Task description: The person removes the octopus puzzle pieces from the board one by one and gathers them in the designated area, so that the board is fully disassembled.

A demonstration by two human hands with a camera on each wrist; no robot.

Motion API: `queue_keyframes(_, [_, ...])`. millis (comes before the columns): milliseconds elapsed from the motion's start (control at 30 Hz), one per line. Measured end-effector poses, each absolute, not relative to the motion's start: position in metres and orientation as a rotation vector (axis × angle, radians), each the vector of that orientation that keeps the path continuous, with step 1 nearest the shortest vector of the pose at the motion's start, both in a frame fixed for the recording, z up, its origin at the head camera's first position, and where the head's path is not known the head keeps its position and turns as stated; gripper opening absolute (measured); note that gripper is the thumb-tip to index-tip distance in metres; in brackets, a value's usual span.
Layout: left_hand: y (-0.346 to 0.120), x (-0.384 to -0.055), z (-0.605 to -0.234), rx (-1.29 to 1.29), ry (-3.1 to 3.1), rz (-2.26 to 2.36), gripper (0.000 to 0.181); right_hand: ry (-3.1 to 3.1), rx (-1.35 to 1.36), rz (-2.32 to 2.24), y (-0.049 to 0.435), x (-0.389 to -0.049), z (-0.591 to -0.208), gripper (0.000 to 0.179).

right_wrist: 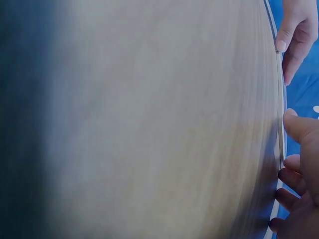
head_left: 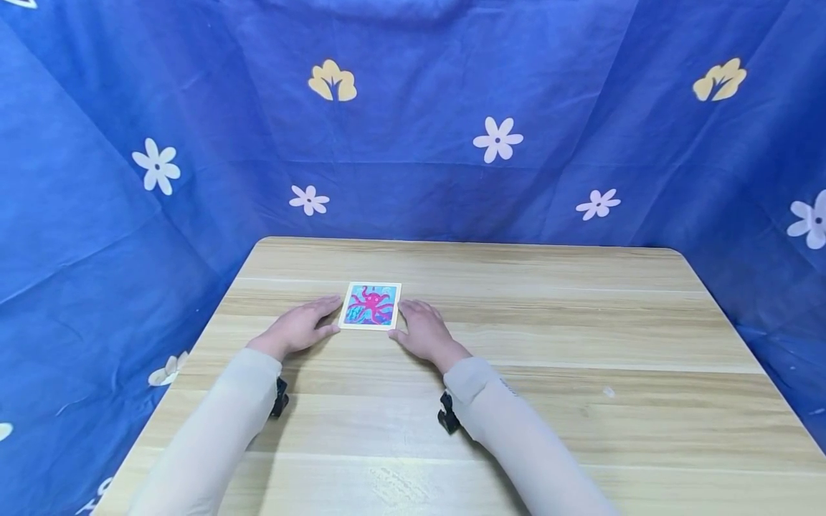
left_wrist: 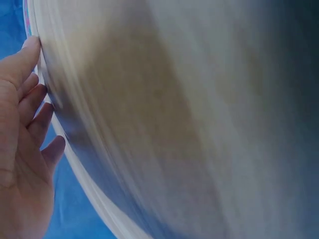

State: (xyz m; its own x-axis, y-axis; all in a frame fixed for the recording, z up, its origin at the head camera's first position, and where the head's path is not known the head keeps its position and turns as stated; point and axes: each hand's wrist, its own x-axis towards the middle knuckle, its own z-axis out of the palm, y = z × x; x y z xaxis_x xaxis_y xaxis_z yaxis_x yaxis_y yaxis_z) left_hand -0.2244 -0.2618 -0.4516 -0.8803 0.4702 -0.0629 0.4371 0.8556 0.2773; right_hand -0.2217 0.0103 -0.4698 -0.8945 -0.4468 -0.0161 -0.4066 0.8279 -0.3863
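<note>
A small square octopus picture (head_left: pixel 371 306) lies flat on the wooden table, left of the middle. It shows a pink-red octopus on blue inside a pale border. My left hand (head_left: pixel 300 326) rests at its left edge, thumb near the lower corner and the other fingers reaching along the side. On the opposite edge, my right hand (head_left: pixel 422 331) lies with its thumb by the lower right corner. Both wrist views show loosely extended fingers on the left hand (left_wrist: pixel 25 124) and right hand (right_wrist: pixel 304 174), low against the tabletop. Only a coloured sliver of the picture appears in the left wrist view.
The light wood table (head_left: pixel 581 322) has rounded far corners. Blue cloth (head_left: pixel 413 165) with white and yellow flowers hangs behind it and along both sides. A small pale mark (head_left: pixel 609 392) shows on the tabletop at right. Black wrist devices sit under both sleeves.
</note>
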Motion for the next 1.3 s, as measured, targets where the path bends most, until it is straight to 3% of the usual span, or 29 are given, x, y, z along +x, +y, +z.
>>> queue_keyframes(1300, [-0.238, -0.205, -0.452, 0.866, 2.921, 0.416, 0.054, 2.887, -0.805, -0.675, 0.037, -0.215, -0.471, 0.055])
